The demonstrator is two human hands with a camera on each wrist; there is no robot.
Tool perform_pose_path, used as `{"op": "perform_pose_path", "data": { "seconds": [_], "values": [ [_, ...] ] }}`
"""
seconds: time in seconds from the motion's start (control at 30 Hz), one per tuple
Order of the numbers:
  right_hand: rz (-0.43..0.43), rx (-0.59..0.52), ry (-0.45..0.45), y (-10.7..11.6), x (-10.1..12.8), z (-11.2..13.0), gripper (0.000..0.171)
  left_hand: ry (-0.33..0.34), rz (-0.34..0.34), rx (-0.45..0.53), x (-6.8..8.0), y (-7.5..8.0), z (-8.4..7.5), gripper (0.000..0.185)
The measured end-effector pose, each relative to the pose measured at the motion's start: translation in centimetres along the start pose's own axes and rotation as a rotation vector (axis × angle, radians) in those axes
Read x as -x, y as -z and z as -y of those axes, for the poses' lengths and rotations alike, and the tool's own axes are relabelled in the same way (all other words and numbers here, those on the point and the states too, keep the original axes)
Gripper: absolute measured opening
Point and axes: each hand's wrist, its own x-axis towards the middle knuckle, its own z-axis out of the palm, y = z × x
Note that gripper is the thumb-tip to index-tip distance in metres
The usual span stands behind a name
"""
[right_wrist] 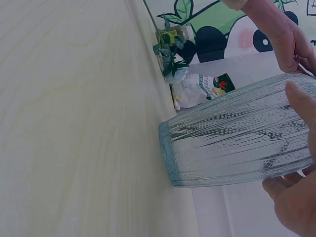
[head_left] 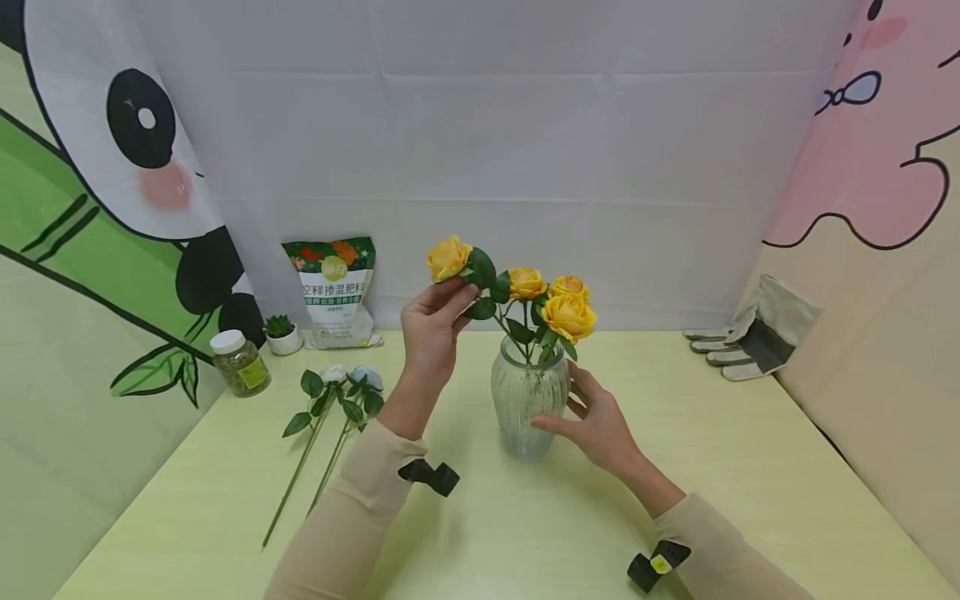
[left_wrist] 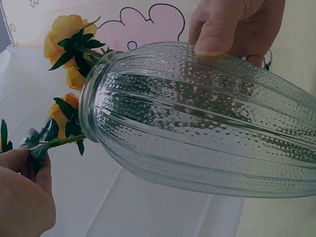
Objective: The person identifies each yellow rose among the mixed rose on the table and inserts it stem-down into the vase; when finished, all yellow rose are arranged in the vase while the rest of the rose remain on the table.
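Observation:
A ribbed clear glass vase stands upright on the table, with several yellow roses rising from its mouth. My left hand is up at the left of the vase, pinching a yellow rose just below its bloom, among the leaves. This rose's stem slants down to the vase mouth, as the left wrist view shows near the glass rim. Around the right side of the vase curves my right hand, its thumb on the front of the glass and its fingers behind.
Left on the table lie a white and a pale blue flower with long stems. Behind them are a lidded jar, a small potted succulent and a fertilizer bag. Gloves lean at the back right against the wall.

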Motion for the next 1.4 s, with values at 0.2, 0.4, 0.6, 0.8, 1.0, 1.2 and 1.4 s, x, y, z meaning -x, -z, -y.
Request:
{"op": "perform_pose_path", "data": {
  "seconds": [0.2,0.4,0.6,0.8,1.0,1.2,1.4],
  "values": [
    [0.006,-0.001,0.004,0.0,0.0,0.2,0.091,0.039,0.029,-0.023,0.1,-0.1,0.8,0.022],
    [0.013,-0.003,0.003,0.0,0.1,0.2,0.092,0.083,0.073,-0.111,0.5,-0.3,1.6,0.026],
    [0.014,-0.001,-0.009,0.0,0.1,0.1,0.093,0.121,0.111,-0.217,0.9,-0.2,2.4,0.015],
    [0.012,-0.018,-0.020,0.0,0.1,0.1,0.094,0.129,0.150,-0.315,1.1,-0.2,2.8,0.022],
    [0.006,-0.020,-0.018,0.0,0.1,0.2,0.094,0.165,0.154,-0.420,1.2,-0.7,2.8,0.023],
    [0.003,-0.020,-0.021,0.0,0.0,0.1,0.093,0.223,0.196,-0.446,1.0,-0.8,2.8,0.023],
    [0.006,-0.016,-0.017,0.0,0.0,0.0,0.093,0.289,0.213,-0.465,1.3,-0.2,2.9,0.027]
  ]
}}
